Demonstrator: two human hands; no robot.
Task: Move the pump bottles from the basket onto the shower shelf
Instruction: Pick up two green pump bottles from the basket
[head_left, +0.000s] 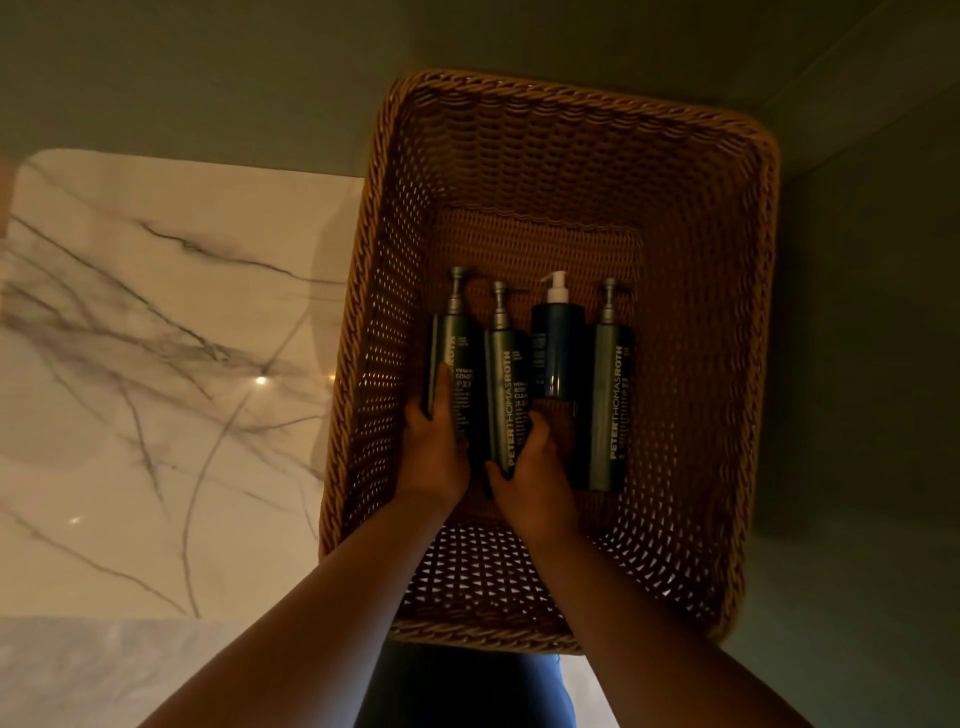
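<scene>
dim frame, warm orange cast. marble surface at left is brightest, with small glints on it. basket interior in deep shadow. straight edges bow toward the corners; mild softness throughout.

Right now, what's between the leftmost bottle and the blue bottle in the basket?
One grey-pump bottle, gripped by the right hand; the left hand grips the leftmost bottle. Head view.

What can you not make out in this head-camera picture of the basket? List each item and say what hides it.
In the head view:
Shower shelf: outside the frame, nowhere to be seen.
Lower part of the leftmost bottle: covered by the left hand.
Base of the second bottle: covered by the right hand.
Small label print: too small and dim to read.
</scene>
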